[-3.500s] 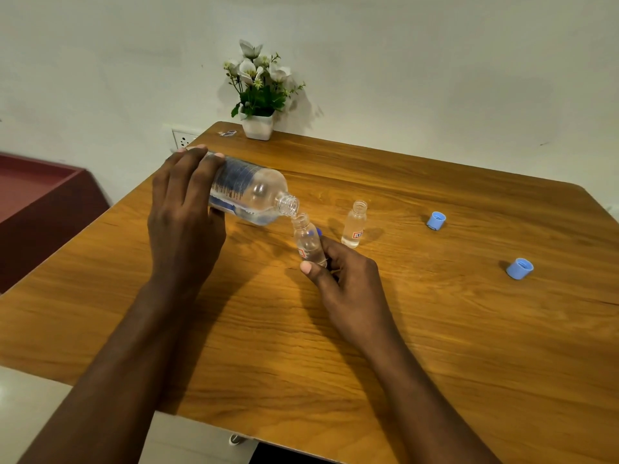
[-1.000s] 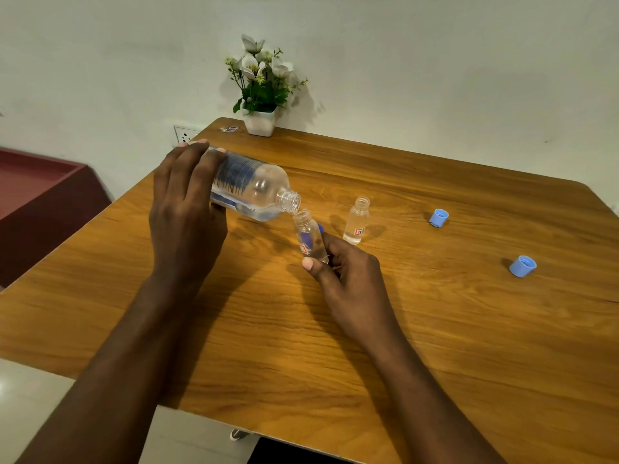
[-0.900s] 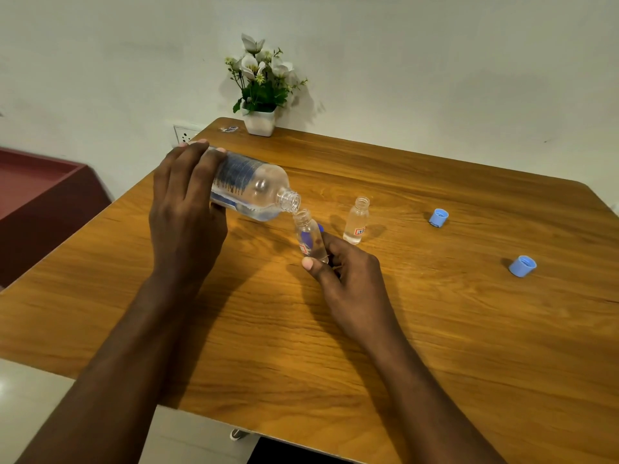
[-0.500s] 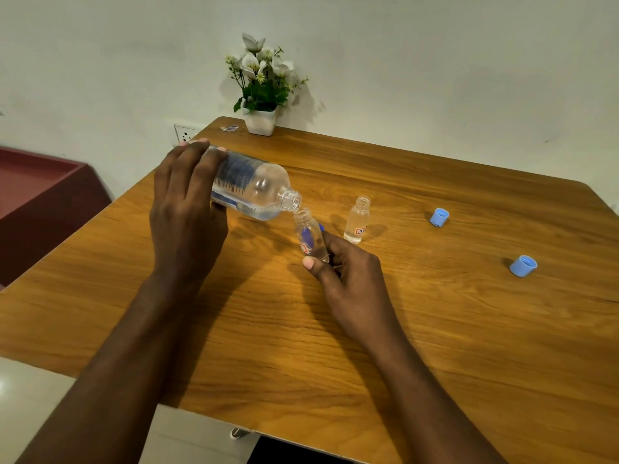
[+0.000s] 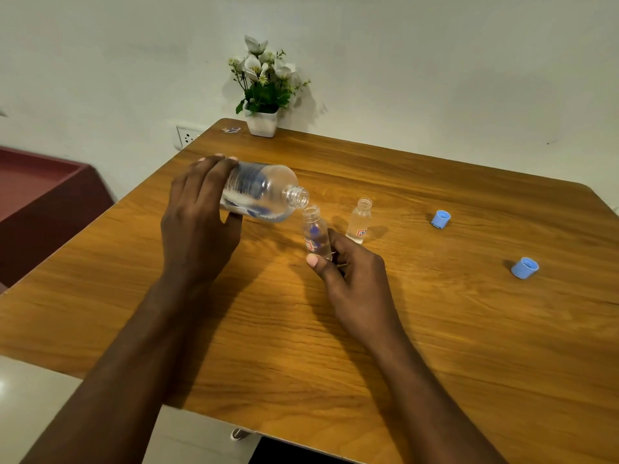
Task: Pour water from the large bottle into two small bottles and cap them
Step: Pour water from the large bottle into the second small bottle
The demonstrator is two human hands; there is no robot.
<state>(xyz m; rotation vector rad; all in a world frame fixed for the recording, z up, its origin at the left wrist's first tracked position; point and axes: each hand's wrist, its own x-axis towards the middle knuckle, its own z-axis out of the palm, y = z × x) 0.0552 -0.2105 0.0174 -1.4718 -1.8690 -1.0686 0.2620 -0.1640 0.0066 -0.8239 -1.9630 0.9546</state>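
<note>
My left hand (image 5: 197, 222) grips the large clear bottle (image 5: 264, 192) and holds it tipped almost on its side, its open mouth pointing right. Just under that mouth is the open neck of a small clear bottle (image 5: 315, 232), held by its lower part in my right hand (image 5: 355, 279) and leaning slightly left. A second small bottle (image 5: 360, 221) stands upright and uncapped on the wooden table (image 5: 435, 329), just right of the held one. Two blue caps lie further right: one (image 5: 440, 219) mid-table, another (image 5: 524, 268) nearer the right edge.
A white pot of flowers (image 5: 263, 95) stands at the table's back edge with a small wrapper (image 5: 231, 129) beside it. A wall socket (image 5: 187, 137) is behind the table's left corner. A dark red cabinet (image 5: 40, 202) sits left of the table.
The large bottle's mouth has lifted slightly, tilting less steeply over the small bottle. Both hands and the small bottle stay in nearly the same place.
</note>
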